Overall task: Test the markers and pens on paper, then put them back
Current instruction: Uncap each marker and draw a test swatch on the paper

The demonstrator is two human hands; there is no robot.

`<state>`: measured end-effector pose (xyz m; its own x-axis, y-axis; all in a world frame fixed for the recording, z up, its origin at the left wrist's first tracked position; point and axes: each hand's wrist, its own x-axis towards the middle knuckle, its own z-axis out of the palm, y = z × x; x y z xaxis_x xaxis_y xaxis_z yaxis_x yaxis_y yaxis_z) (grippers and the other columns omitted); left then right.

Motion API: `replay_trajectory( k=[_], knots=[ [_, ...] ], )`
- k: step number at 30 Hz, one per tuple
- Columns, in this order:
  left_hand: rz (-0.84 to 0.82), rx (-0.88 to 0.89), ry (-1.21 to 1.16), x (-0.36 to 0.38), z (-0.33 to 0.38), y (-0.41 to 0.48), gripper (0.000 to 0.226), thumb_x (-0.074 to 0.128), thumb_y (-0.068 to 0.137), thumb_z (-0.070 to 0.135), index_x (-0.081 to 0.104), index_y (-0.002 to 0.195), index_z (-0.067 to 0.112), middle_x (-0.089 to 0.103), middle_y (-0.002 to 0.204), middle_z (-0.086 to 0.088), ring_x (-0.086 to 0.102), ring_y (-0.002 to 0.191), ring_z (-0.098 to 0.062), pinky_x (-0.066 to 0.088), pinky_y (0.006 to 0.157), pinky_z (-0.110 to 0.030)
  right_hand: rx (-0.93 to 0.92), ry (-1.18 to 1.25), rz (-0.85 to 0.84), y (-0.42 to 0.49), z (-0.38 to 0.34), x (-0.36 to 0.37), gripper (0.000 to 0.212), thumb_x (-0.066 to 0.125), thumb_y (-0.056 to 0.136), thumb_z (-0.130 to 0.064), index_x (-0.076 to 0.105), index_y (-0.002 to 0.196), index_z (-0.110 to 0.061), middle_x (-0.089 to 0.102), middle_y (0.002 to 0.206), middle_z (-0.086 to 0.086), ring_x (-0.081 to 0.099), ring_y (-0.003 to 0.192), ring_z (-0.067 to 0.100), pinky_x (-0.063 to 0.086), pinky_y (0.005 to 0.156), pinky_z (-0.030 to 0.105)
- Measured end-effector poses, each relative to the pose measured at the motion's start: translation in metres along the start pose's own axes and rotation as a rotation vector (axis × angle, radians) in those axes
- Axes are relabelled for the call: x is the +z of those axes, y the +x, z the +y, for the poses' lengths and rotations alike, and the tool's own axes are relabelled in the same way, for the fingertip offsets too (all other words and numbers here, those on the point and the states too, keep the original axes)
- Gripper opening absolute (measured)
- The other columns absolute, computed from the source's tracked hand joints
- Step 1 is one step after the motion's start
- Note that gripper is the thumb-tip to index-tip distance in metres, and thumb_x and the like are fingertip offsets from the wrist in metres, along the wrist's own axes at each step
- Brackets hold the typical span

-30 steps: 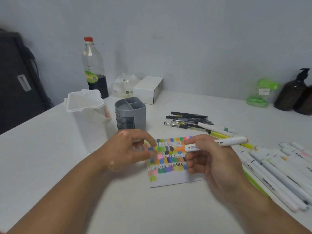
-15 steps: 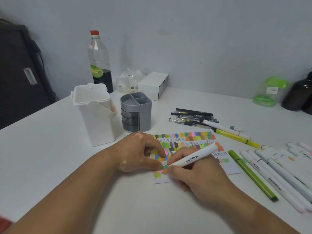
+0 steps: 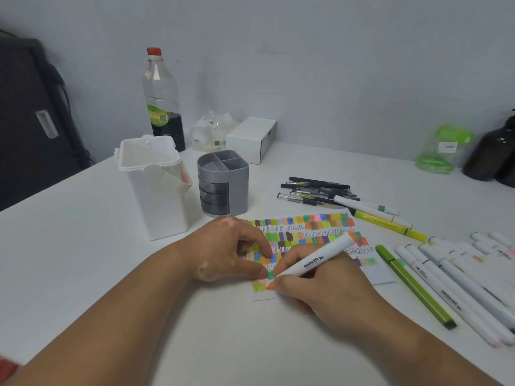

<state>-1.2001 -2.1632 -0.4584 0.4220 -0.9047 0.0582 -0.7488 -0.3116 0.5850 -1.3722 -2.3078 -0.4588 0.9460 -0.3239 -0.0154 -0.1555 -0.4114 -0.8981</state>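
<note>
A sheet of paper (image 3: 382, 276) covered in rows of colour swatches lies on the white table. My right hand (image 3: 320, 293) grips a white marker (image 3: 320, 260) like a pen, its tip down on an orange patch at the paper's near left corner. My left hand (image 3: 223, 252) rests on the paper's left edge, thumb and forefinger pressing beside the tip. Its fingers are curled around a small pale piece, the marker's cap, which is mostly hidden. Several white markers (image 3: 459, 280) lie in a row at the right.
A grey pen holder (image 3: 223, 185) and a white marker case (image 3: 156, 190) stand behind my left hand. Black pens (image 3: 315, 189), a yellow-green highlighter (image 3: 390, 225) and a green pen (image 3: 412, 285) lie right of the paper. A bottle (image 3: 163, 101), white box (image 3: 250, 139) and brown bottles (image 3: 490, 154) line the wall.
A second ago my hands held the marker above the paper, the left pinching at its end. The right hand then brought the tip down onto the paper's near corner, and the left settled beside it.
</note>
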Motion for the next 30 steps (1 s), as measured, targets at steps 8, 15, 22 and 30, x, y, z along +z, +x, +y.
replay_trajectory(
  k=[8,15,22,30],
  knots=[
    [-0.001,-0.011,-0.009,0.0005,-0.0009,0.001,0.026,0.083,0.075,0.052,0.073,0.097,0.042,0.053,0.078,0.004,0.047,0.069,-0.015,0.045,0.069,-0.042,0.013,0.001,-0.008,-0.0008,-0.0022,-0.0007,0.014,0.073,0.081,-0.014,0.074,0.076,-0.027,0.063,0.053,-0.002,0.054,0.046,0.01,0.042,0.044,0.02],
    [-0.003,-0.019,-0.014,0.0006,-0.0009,0.0007,0.026,0.083,0.075,0.052,0.073,0.097,0.044,0.057,0.084,0.002,0.05,0.074,-0.017,0.048,0.072,-0.044,0.024,-0.005,0.009,-0.0008,-0.0021,-0.001,0.013,0.073,0.081,-0.015,0.073,0.076,-0.027,0.064,0.054,-0.001,0.056,0.047,0.013,0.045,0.046,0.023],
    [-0.006,-0.024,-0.003,0.001,-0.0015,0.001,0.026,0.083,0.075,0.053,0.073,0.098,0.046,0.057,0.084,0.005,0.05,0.074,-0.015,0.048,0.072,-0.041,0.014,-0.028,0.042,-0.0001,-0.0009,-0.0009,0.01,0.073,0.081,-0.016,0.073,0.078,-0.026,0.065,0.054,0.001,0.057,0.046,0.011,0.046,0.046,0.021],
    [-0.005,-0.013,-0.002,0.0006,-0.0009,0.0011,0.025,0.083,0.075,0.051,0.073,0.097,0.044,0.057,0.083,0.001,0.049,0.073,-0.017,0.045,0.068,-0.037,0.004,-0.037,0.058,0.0018,0.0019,-0.0007,0.008,0.072,0.08,-0.018,0.072,0.078,-0.026,0.066,0.053,0.002,0.058,0.045,0.011,0.047,0.045,0.021]
  ],
)
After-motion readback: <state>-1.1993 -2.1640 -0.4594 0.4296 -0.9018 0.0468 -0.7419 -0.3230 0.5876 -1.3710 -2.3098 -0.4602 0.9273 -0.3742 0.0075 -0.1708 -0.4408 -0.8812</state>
